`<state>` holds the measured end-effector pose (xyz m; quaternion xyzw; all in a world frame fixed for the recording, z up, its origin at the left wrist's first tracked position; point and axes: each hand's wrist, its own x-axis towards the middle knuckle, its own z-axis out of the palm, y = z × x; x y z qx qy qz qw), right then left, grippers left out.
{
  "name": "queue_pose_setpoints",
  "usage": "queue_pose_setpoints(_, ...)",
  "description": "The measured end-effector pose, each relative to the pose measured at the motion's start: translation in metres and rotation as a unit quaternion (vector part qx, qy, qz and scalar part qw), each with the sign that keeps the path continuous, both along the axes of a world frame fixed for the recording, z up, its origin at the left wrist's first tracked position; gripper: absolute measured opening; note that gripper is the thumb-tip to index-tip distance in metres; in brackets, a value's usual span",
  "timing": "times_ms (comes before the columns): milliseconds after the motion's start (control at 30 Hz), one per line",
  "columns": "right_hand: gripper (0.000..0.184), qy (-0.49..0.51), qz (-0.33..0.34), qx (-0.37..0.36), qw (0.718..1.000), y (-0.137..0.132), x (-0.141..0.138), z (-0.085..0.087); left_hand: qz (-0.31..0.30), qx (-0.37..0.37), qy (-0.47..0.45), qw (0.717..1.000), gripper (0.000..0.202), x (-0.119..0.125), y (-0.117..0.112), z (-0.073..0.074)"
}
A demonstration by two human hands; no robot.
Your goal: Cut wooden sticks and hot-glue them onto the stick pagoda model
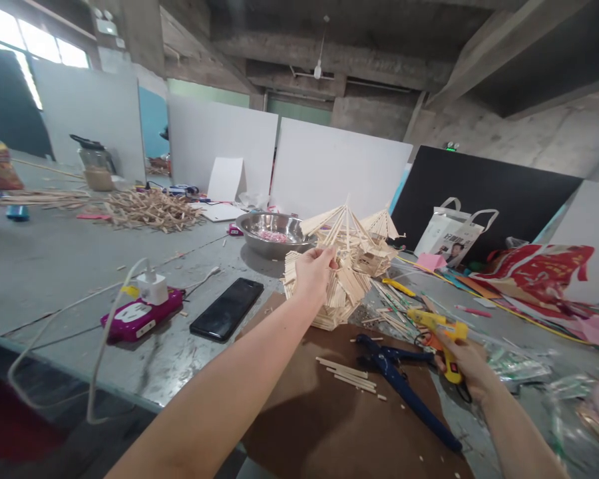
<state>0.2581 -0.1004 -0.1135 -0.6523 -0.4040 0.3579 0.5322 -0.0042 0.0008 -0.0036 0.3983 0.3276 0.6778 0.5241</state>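
Observation:
My left hand (315,271) reaches forward, its fingers pinched at the side of a model house (347,286) built from thin wooden sticks, under its pointed stick roof. Whether the fingertips grip a stick or the model itself is hidden. In my right hand (464,362) is a yellow hot glue gun (442,329), its nozzle pointing left towards the model. Blue-handled cutters (409,392) lie open on a brown board (299,412). Beside them rest several short wooden sticks (347,374). A second pointed stick roof (382,225) shows behind the first.
A steel bowl (269,234) stands behind the model. Left of the board are a black phone (227,308) and a purple power strip (142,318) with a trailing white cable. A stick pile (152,209) lies farther back. Plastic wrapping (516,362) and a yellow utility knife (398,287) lie rightward.

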Motion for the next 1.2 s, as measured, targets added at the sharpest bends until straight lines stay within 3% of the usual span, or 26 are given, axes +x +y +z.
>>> queue_pose_setpoints(367,0.031,-0.008,0.051,0.006,0.999,0.001,0.005,-0.002,-0.013,-0.007,0.001,1.000,0.022,0.001,0.007,-0.002)
queue_pose_setpoints(1200,0.043,-0.007,0.057,0.011,0.998,0.004,0.003,-0.008,-0.007,-0.088,-0.005,0.996,0.016,0.005,0.004,0.014)
